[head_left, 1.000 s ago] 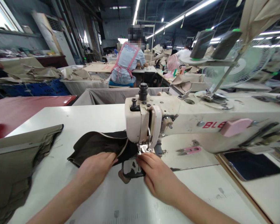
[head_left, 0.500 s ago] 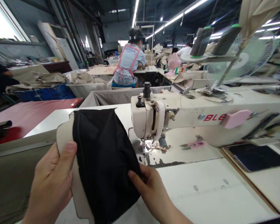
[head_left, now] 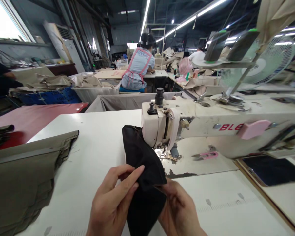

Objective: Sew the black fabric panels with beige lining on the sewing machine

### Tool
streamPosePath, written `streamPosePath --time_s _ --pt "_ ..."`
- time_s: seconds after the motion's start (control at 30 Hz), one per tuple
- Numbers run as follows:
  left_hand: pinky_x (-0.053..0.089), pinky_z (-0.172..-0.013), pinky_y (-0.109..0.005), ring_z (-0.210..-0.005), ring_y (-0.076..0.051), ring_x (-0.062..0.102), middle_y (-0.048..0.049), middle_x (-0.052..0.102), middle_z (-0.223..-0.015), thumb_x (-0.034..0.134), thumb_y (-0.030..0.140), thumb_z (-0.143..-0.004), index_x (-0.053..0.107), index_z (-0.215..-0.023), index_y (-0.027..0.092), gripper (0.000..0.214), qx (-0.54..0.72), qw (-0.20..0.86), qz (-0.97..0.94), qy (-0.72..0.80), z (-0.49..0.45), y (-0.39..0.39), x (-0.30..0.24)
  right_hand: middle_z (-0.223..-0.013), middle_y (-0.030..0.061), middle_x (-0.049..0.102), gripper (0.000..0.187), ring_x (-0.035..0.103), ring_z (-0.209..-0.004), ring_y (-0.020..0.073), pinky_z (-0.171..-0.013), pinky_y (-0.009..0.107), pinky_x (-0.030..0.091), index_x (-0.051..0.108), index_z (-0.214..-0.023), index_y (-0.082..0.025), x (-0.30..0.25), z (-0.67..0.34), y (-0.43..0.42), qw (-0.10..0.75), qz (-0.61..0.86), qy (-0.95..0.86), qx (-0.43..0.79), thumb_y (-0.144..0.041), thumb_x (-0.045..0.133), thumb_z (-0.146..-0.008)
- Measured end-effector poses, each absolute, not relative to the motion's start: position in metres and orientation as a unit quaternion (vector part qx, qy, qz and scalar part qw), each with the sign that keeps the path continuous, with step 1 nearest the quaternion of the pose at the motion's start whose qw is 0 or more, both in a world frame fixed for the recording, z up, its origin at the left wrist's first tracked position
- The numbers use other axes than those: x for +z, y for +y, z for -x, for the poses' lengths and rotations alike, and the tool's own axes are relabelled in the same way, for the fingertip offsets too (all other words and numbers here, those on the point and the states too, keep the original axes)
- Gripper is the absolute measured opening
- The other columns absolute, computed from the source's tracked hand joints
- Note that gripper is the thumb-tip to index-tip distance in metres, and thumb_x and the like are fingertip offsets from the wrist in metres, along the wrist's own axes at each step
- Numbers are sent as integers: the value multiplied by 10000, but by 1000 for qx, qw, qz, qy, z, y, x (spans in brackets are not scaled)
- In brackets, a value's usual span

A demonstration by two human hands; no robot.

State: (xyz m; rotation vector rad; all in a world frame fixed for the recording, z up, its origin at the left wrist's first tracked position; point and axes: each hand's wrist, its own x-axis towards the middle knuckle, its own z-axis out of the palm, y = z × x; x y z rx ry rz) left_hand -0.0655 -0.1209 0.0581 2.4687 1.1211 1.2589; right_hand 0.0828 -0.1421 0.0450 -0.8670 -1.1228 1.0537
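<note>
A piece of black fabric (head_left: 145,157) is held up in front of the sewing machine (head_left: 152,124), folded over along its length. Thumb and fingers of my left hand (head_left: 115,196) pinch its left side near the middle. My right hand (head_left: 179,206) grips the right edge, where the fabric bends and gapes; some of those fingertips are hidden behind it. The cloth's upper end reaches the machine head and partly covers the area left of the presser foot (head_left: 166,154). A sliver of pale backing shows along the left edge.
Pink thread snips (head_left: 206,155) lie on the machine bed, and a phone (head_left: 272,168) rests at the right. Stacked olive fabric pieces (head_left: 22,183) hang over the table's left. Beyond are a fabric-lined bin (head_left: 123,102) and a seated person in a pink apron (head_left: 137,67).
The black fabric has moved right toward the machine and been folded narrower, its pale backing now mostly hidden. My left hand has shifted right and grips the middle instead of the pale edge.
</note>
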Motion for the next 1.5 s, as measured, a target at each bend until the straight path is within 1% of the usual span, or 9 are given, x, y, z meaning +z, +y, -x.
streamPosePath --time_s 0.1,0.17,0.43,0.6,0.83,1.1,1.3,1.4,1.5 --pt "503 -796 -169 -938 -111 590 -27 576 -1058 552 95 -858 618 -1134 249 323 452 69 -800 388 61 -123 56 -754 29 721 173 672 -655 186 -618 274 529 727 -886 -244 35 -77 -148 636 381 -456 492 -352 596 -850" --pt "506 -791 -146 -881 -89 618 4 623 -1000 602 103 -832 637 -1041 249 257 460 82 -793 391 63 -121 57 -768 20 714 97 658 -682 174 -606 240 508 730 -817 -247 31 -76 -148 645 411 -478 432 -260 634 -817" --pt "548 -785 -148 -801 -95 688 31 725 -909 616 125 -808 650 -969 247 204 426 40 -830 358 69 -124 70 -725 30 689 218 631 -617 159 -578 234 509 688 -880 -238 42 -93 -143 614 367 -658 236 -103 536 -802" --pt "565 -756 -172 -755 -114 698 10 733 -854 619 103 -784 652 -920 224 184 439 -14 -832 339 68 -123 75 -623 33 635 127 616 -578 178 -524 245 487 625 -806 -204 52 -89 -139 626 392 -665 109 -111 548 -770" --pt "554 -699 -153 -763 -102 685 15 717 -868 614 101 -810 654 -924 236 182 461 37 -806 368 66 -123 77 -751 26 694 229 653 -666 141 -611 198 491 683 -843 -222 61 -97 -139 609 374 -650 258 -51 541 -786" --pt "554 -685 -142 -720 -99 683 0 710 -824 594 84 -790 634 -878 209 158 436 16 -829 349 65 -118 82 -584 8 623 121 581 -519 126 -504 196 434 606 -660 -173 69 -88 -133 598 415 -672 131 -61 560 -669" --pt "566 -656 -200 -681 -129 672 -8 700 -790 603 106 -788 638 -840 223 133 455 17 -800 391 63 -130 75 -540 -16 597 113 562 -476 99 -475 175 415 569 -606 -177 66 -85 -136 604 444 -651 122 -88 527 -662" --pt "560 -761 -257 -746 -149 669 -7 695 -825 616 139 -795 659 -859 228 118 501 -5 -739 451 59 -133 70 -586 -30 623 128 579 -506 103 -510 188 437 593 -665 -193 55 -86 -141 623 466 -616 127 -66 574 -657" --pt "541 -801 -272 -842 -161 657 -30 678 -906 573 191 -831 631 -851 197 61 553 40 -648 522 48 -128 70 -767 7 661 121 630 -706 148 -674 249 494 578 -763 -213 46 -79 -141 655 499 -541 173 -94 567 -750"
